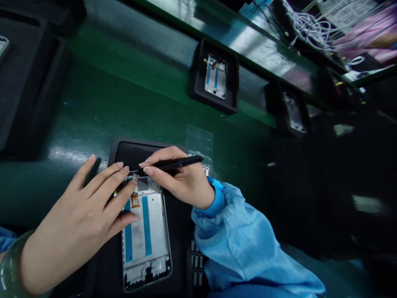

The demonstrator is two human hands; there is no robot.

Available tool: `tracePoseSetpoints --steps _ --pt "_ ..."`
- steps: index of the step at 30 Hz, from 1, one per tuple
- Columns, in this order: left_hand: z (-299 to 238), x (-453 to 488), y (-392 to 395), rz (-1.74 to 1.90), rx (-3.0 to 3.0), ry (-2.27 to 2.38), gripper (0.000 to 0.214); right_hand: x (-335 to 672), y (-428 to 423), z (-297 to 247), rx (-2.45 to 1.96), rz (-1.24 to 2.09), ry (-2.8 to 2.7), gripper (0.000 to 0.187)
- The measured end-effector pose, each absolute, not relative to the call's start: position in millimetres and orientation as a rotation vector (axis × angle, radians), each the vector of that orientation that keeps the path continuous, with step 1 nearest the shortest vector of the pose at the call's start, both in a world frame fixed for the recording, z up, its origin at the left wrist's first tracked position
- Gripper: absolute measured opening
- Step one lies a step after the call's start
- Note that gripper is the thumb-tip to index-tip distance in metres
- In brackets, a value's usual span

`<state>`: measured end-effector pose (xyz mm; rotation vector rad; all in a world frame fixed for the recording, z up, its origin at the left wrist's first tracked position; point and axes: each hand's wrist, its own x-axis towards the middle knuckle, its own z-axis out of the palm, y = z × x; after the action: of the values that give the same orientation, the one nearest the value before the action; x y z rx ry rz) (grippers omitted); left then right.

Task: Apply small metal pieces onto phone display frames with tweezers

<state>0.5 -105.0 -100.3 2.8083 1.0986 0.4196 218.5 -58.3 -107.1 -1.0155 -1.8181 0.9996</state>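
A phone frame with blue adhesive strips and a small orange flex cable lies in front of me on a black tray. My left hand rests over its upper left part, fingers spread, with fingertips near the top edge. Pinched in my right hand is a pair of black tweezers. The thin tip points left at the frame's top edge, close to my left fingertips. Whether the tip grips a small part is too small to tell.
A clear plastic sheet lies beyond my right hand. Two black trays hold other phone frames, one frame at the back and another farther right. Large black trays stand at the left. White cables lie tangled at the top right.
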Motion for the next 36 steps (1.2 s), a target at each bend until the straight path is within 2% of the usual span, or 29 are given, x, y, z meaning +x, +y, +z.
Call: tracePoseSetpoints --steps 14,20,23,36 --pt "-103.9 -2.5 -104.5 0.363 2.854 1.066 0.048 218.5 -64.7 -108.4 -0.865 0.863 -1.966 0.01" --pt "-106.0 -3.9 -102.4 0.411 2.758 1.079 0.044 217.2 -65.1 -104.7 -1.083 1.136 -1.514 0.02" --pt "-107.6 -3.8 -102.2 0.436 2.731 1.081 0.043 214.3 -66.2 -107.3 -1.079 1.243 -1.519 0.025" --pt "-107.0 -3.0 -102.9 0.443 2.751 1.079 0.046 212.3 -67.7 -108.1 -1.061 1.015 -1.836 0.019"
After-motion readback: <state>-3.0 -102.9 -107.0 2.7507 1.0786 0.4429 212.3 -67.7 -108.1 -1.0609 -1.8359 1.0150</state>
